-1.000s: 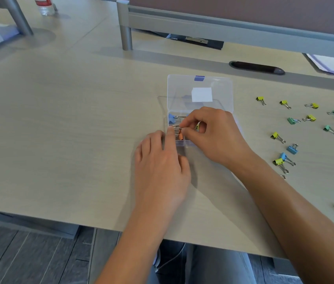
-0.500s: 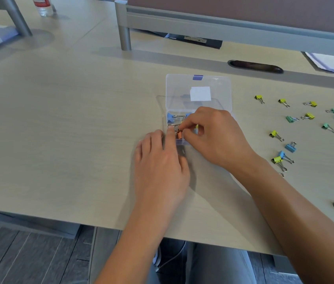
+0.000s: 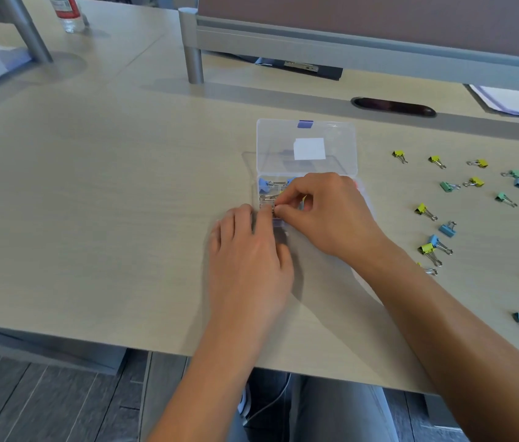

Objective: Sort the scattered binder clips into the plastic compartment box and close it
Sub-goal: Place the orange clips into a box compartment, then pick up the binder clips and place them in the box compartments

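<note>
Here both forearms reach in from the near edge of the worktop [image 3: 92, 218] and meet at the front of the clear plastic compartment box [image 3: 347, 178], which sits in the middle of the surface with its lid [image 3: 306, 135] swung up and back. The left hand [image 3: 248, 260] lies palm down with its fingers stretched forward and together; the fingertips reach the box's near left corner, and its grip is released, clasping nothing. The right hand [image 3: 328, 218] comes in at a slant from the right, wrist raised, knuckles arched over the front compartments. Its thumb and forefinger are pressed together at the box's front wall, just beside the left fingertips, a clenched pinch on something small that the fingers hide, so what it holds cannot be told. Behind the right knuckles a blue binder clip [image 3: 263, 185] lies in the rear left compartment, with silver wire handles showing just in front of it. Many more binder clips [image 3: 443, 186], yellow, green and blue, lie scattered on the worktop to the right of the box, well apart from both hands.
</note>
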The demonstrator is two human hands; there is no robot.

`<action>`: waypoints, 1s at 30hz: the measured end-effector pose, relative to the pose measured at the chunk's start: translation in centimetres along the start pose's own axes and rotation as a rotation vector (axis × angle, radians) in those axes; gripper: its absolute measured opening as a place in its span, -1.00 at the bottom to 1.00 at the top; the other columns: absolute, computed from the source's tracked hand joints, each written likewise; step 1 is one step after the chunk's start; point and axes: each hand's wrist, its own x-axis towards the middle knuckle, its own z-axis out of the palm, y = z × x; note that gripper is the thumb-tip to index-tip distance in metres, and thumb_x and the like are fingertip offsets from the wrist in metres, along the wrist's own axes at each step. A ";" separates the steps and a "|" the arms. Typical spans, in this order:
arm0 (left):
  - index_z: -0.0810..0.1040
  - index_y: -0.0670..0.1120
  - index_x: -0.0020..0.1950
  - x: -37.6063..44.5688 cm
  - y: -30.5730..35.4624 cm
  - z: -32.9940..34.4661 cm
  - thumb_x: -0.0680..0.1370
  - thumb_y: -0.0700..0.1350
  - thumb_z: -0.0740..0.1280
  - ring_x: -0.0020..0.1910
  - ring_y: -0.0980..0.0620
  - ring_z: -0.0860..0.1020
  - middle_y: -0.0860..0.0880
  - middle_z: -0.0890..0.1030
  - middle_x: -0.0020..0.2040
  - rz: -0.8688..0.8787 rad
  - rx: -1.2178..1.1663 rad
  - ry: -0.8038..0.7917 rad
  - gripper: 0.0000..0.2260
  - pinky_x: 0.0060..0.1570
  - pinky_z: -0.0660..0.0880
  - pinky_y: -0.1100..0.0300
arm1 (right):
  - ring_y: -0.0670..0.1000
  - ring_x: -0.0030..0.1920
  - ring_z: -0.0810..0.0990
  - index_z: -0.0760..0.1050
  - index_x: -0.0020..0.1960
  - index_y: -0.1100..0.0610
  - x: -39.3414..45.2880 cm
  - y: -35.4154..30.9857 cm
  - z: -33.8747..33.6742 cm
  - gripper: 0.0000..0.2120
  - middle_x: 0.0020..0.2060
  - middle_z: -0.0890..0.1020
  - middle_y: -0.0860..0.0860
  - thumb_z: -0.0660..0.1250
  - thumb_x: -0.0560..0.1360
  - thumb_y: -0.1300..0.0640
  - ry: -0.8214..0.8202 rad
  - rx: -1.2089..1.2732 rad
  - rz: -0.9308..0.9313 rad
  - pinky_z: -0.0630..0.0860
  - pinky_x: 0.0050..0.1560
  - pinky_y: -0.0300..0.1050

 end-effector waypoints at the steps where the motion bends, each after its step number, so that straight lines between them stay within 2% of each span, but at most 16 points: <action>1: 0.42 -0.02 0.41 0.0 0.0 0.0 0.50 -0.01 0.03 0.34 -0.10 0.40 -0.03 0.46 0.27 0.002 0.004 -0.001 -0.50 0.36 0.33 -0.01 | -0.27 -0.29 0.52 0.65 -0.19 -0.14 0.1 -0.1 0.0 -0.93 -0.25 0.66 -0.20 0.47 0.47 -0.02 -0.005 0.005 0.013 0.38 -0.22 -0.41; 5: 0.41 -0.01 0.41 0.0 0.0 -0.1 0.49 0.00 -0.02 0.35 -0.09 0.38 -0.02 0.46 0.28 0.006 -0.001 -0.002 -0.48 0.36 0.33 0.01 | -0.20 -0.33 0.52 0.67 -0.20 -0.12 0.1 -0.1 0.2 -0.92 -0.26 0.67 -0.16 0.47 0.47 0.02 -0.018 0.045 0.031 0.45 -0.22 -0.23; 12: 0.40 0.01 0.42 -0.1 -0.1 -0.1 0.52 -0.01 0.08 0.34 -0.07 0.39 0.00 0.46 0.28 0.000 -0.037 0.005 -0.53 0.35 0.34 0.02 | -0.23 -0.33 0.51 0.70 -0.15 -0.07 -0.2 0.1 0.5 -0.94 -0.32 0.63 -0.18 0.46 0.49 0.04 0.017 0.047 0.014 0.34 -0.26 -0.43; 15: 0.38 0.00 0.45 -0.1 -0.1 -0.1 0.53 -0.04 0.14 0.35 -0.07 0.38 -0.01 0.46 0.30 -0.005 -0.078 0.000 -0.54 0.36 0.33 0.02 | -0.24 -0.33 0.52 0.71 -0.15 -0.03 -0.4 0.2 0.0 -0.93 -0.39 0.59 -0.21 0.46 0.49 0.09 0.070 0.144 0.022 0.37 -0.27 -0.40; 18: 0.35 -0.02 0.48 -0.2 0.0 -0.4 0.54 -0.07 0.18 0.37 -0.09 0.37 -0.04 0.44 0.33 -0.015 -0.138 0.008 -0.52 0.37 0.34 -0.01 | -0.15 -0.28 0.55 0.70 -0.13 -0.04 -0.7 0.8 -1.2 -0.92 -0.30 0.67 -0.15 0.45 0.52 0.09 0.112 0.203 0.039 0.43 -0.22 -0.34; 22: 0.39 -0.07 0.44 -0.5 1.3 -0.9 0.54 -0.11 0.25 0.34 -0.11 0.39 -0.08 0.41 0.35 -0.040 -0.307 0.102 -0.55 0.23 0.44 -0.05 | -0.06 -0.22 0.57 0.71 -0.12 -0.01 -2.3 2.9 -4.0 -0.93 -0.26 0.69 -0.11 0.46 0.53 0.09 0.204 0.233 0.111 0.45 -0.19 -0.32; 26: 0.48 -0.13 0.34 -1.7 4.8 -0.4 0.51 -0.19 0.32 0.31 -0.11 0.43 -0.09 0.48 0.29 0.100 -0.425 0.176 -0.61 0.23 0.48 -0.07 | -0.02 -0.24 0.56 0.70 -0.14 0.00 -5.1 6.0 -6.4 -0.91 -0.24 0.70 -0.02 0.45 0.52 0.12 0.274 0.270 0.229 0.43 -0.25 -0.35; 30: 0.53 -0.05 0.29 -3.0 8.5 0.4 0.52 -0.17 0.30 0.22 -0.04 0.46 0.03 0.49 0.20 0.206 -0.463 0.059 -0.67 0.05 0.54 -0.06 | -0.13 -0.28 0.52 0.69 -0.16 -0.01 -8.2 8.6 -8.1 -0.89 -0.28 0.69 -0.07 0.44 0.52 0.14 0.333 0.285 0.339 0.42 -0.24 -0.40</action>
